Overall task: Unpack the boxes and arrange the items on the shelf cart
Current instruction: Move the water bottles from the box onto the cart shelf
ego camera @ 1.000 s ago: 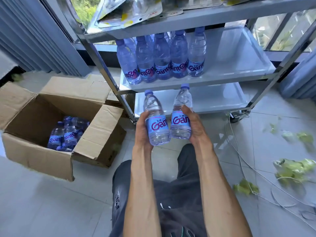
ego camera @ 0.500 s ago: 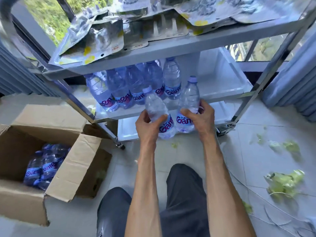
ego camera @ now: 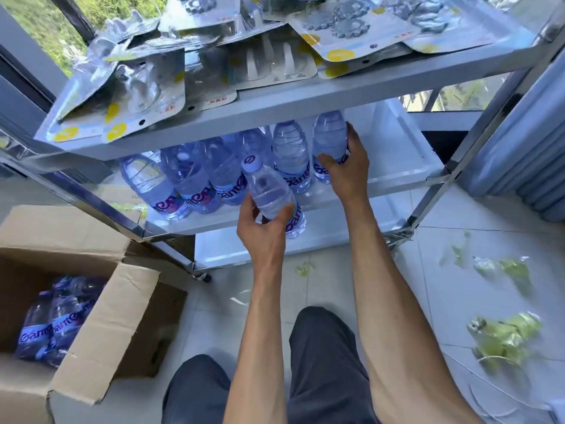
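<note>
The right hand (ego camera: pixel 342 172) grips a water bottle (ego camera: pixel 329 139) with thumb and fingers wrapped around its body, holding it upright on the middle shelf (ego camera: pixel 394 166) of the shelf cart (ego camera: pixel 308 96), just beside the right end of the bottle row (ego camera: pixel 214 175); whether its base touches the shelf cannot be determined, as the hand covers it. The left hand (ego camera: pixel 264 228) grips a second bottle (ego camera: pixel 272 197) around its lower body, fingers curled about the label. This bottle is tilted, cap toward the camera, and sits at the front edge of the middle shelf, ahead of the row. The row consists of upright bottles with purple labels, occupying the left half of the middle shelf. The top shelf carries overlapping blister packs (ego camera: pixel 214 65) with yellow dots. The bottom shelf (ego camera: pixel 226 249) shows as a white tray below. An open cardboard box (ego camera: pixel 101 325) stands on the floor to the left of the cart and contains further bottles (ego camera: pixel 52 322) of the same type. Crumpled green wrapping scraps (ego camera: pixel 504 335) lie on the tiled floor to the right.
</note>
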`<state>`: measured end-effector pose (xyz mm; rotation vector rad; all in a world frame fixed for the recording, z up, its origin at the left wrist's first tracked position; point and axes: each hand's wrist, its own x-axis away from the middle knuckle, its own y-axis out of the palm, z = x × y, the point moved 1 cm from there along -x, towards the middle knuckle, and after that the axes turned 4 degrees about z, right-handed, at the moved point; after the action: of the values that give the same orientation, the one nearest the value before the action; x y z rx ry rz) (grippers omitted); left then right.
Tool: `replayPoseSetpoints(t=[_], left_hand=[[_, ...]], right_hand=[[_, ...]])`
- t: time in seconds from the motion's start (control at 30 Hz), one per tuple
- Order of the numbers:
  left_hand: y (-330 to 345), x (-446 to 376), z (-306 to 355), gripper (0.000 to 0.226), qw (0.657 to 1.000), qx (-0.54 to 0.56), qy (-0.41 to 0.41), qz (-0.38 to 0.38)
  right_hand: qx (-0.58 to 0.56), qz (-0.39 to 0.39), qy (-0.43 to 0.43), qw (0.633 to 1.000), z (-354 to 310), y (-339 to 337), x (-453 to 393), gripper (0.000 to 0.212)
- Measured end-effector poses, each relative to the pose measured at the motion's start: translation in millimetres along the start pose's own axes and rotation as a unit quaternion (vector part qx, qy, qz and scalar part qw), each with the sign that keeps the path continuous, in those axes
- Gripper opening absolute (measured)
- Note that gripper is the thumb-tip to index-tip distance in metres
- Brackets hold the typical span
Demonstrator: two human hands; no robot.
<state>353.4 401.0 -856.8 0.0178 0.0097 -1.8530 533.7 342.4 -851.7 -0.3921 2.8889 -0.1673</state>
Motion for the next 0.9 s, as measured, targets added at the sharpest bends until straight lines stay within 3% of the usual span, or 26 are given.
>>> replayPoseSetpoints(t=[0.13, 0.2, 0.27, 0.3, 0.37, 0.47, 0.6, 0.9], left_hand=[[-2, -1, -1, 0.058, 1.0, 0.006, -0.005, 0.005], [-2, -1, -3, 0.058, 1.0, 0.005, -0.006, 0.006], [-3, 0, -6, 0.059, 1.0, 0.005, -0.009, 0.009], [-4, 0, -8, 0.06, 1.0, 0.008, -0.011, 0.013], [-6, 2, -11, 0.062, 1.0, 0.011, -0.016, 0.025], [-14, 2, -13, 0.065, 0.999, 0.011, -0.016, 0.047], [-26, -5, -12, 0.065, 0.998, 0.022, -0.011, 0.064], [-37, -15, -9, 0.058, 0.998, 0.03, 0.028, 0.04]], right_hand=[[0.02, -0.016, 0.004, 1.0, 5, 4, -6, 0.081], [0.046, 0.062, 0.01, 0.997, 6, 4, 8, 0.078], [0.048, 0.188, -0.016, 0.981, 7, 10, 30, 0.05], [0.041, 0.211, -0.039, 0.976, 8, 15, 40, 0.035], [0.03, 0.139, -0.048, 0.989, 9, 27, 51, 0.024], [0.059, 0.019, -0.007, 0.998, 12, 44, 55, 0.029], [0.117, 0.03, 0.015, 0.993, 17, 60, 58, 0.035], [0.131, 0.074, 0.012, 0.988, 13, 79, 58, 0.037]])
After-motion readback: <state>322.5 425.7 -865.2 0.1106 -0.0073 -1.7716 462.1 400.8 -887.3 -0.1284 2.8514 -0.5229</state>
